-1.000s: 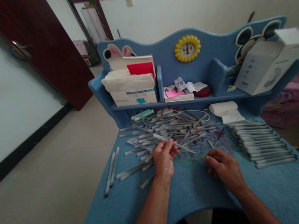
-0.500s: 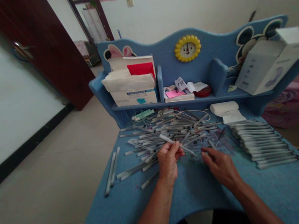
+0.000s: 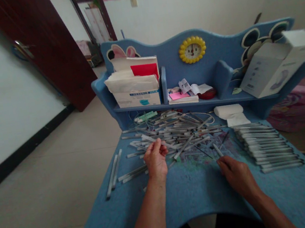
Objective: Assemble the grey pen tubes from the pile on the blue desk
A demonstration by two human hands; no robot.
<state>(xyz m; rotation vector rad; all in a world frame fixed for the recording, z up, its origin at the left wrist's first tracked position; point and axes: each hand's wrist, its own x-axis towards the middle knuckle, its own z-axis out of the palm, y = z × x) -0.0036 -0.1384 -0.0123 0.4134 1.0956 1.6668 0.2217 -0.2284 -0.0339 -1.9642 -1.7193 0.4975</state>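
Note:
My left hand (image 3: 156, 159) is closed in a pinch on a translucent whitish pen barrel (image 3: 169, 146), held slanting over a loose heap of similar pens (image 3: 177, 125). To the right, my right hand (image 3: 235, 172) is closed low over the desk. From its fingertips a thin dark stick (image 3: 204, 152), looking like a pen refill, points up and left. A short pale tube (image 3: 217, 150) lies just beyond those fingers. Two pens (image 3: 112, 176) lie apart at the left. A neat row of pens with dark ends (image 3: 273, 147) is stacked at the right.
The blue desk (image 3: 200, 195) has a raised shelf (image 3: 191, 102) at its back. On it stand a mask box (image 3: 138, 99), papers (image 3: 184, 86) and a tilted white box (image 3: 269, 66). A white paper roll (image 3: 229, 111) lies below the shelf.
My hands have drawn apart. My left hand moved left and up with the pen barrel; my right hand moved right and down, and the thin dark stick now shows at its fingers.

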